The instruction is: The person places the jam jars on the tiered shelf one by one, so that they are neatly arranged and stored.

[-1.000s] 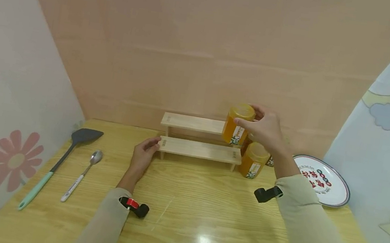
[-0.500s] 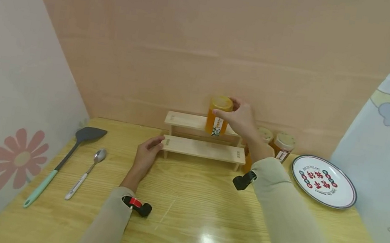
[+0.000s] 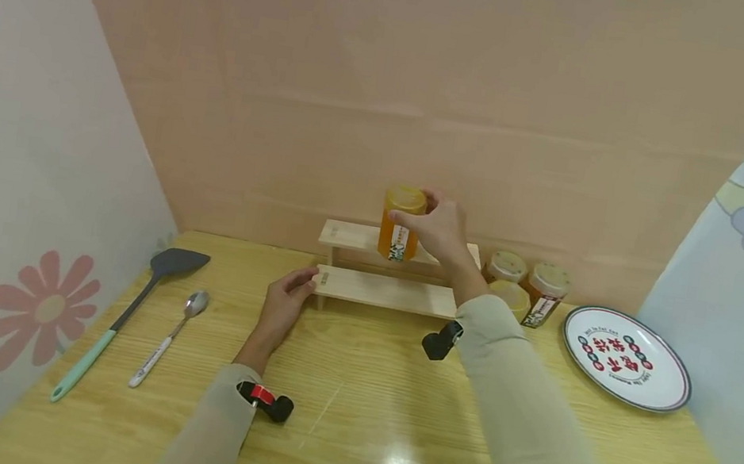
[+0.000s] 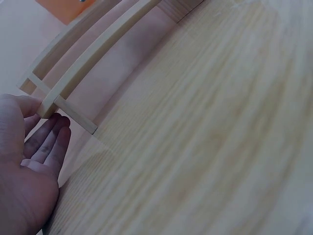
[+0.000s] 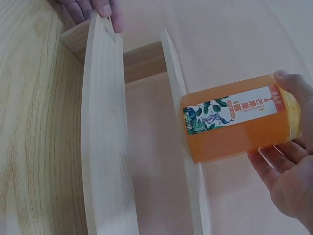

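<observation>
My right hand grips an orange honey jar near its lid, the jar's base at the upper step of a two-step wooden rack. The right wrist view shows the jar with its leafy label, its bottom at the upper shelf's edge, fingers wrapped round its top. My left hand rests on the table with straight fingers touching the rack's left end; the left wrist view shows those fingers against the rack's leg.
Three more jars stand right of the rack by the back wall. A printed white plate lies at the far right. A spatula and a spoon lie on the left of the wooden table.
My right hand has carried the jar leftward from above the other jars to the middle of the upper shelf and lowered it. The left hand stays at the rack's end.
</observation>
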`<action>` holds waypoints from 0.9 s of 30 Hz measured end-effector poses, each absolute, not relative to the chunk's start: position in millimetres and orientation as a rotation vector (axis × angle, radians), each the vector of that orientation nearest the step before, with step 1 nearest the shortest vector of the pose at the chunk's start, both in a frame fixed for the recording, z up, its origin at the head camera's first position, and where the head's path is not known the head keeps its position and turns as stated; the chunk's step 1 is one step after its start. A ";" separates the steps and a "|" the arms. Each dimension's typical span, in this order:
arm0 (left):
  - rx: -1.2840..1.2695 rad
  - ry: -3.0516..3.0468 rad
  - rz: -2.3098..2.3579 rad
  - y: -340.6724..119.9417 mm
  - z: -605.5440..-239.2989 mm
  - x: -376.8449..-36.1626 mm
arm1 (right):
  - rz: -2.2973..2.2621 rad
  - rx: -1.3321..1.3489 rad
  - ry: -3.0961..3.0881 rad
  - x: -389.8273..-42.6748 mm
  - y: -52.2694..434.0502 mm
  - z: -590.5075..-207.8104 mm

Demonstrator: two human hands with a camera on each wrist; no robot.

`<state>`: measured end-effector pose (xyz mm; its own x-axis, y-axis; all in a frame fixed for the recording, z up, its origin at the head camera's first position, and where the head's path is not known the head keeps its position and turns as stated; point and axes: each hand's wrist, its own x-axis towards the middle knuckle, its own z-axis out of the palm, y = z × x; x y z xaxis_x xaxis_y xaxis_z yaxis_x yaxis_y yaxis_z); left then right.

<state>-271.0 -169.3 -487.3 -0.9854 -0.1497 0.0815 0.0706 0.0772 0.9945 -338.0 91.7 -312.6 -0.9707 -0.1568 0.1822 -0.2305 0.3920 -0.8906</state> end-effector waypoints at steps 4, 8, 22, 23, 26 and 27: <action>0.055 -2.179 -2.023 -170.0 -485.4 -273.9 | 1.665 0.352 -2.543 -338.6 88.2 -310.7; 0.043 -2.175 -2.002 -168.3 -482.9 -277.4 | 1.738 0.415 -2.534 -338.9 93.6 -309.5; 0.043 -2.172 -1.999 -171.0 -485.6 -277.9 | 1.857 0.478 -2.460 -347.5 95.8 -321.3; 0.042 -2.171 -1.998 -170.6 -485.5 -277.7 | 1.861 0.485 -2.448 -348.8 92.9 -321.6; 0.044 -2.156 -2.011 -169.2 -484.9 -276.9 | 1.863 0.474 -2.429 -352.7 84.7 -323.2; 0.048 -2.147 -2.017 -168.8 -484.7 -276.9 | 1.861 0.470 -2.427 -353.9 82.0 -323.8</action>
<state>-276.9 -168.8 -484.7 -0.9806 -0.1561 0.1189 0.1090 0.0711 0.9915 -353.9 82.0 -323.8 -0.9528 -0.2097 0.2198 -0.2667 0.2309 -0.9357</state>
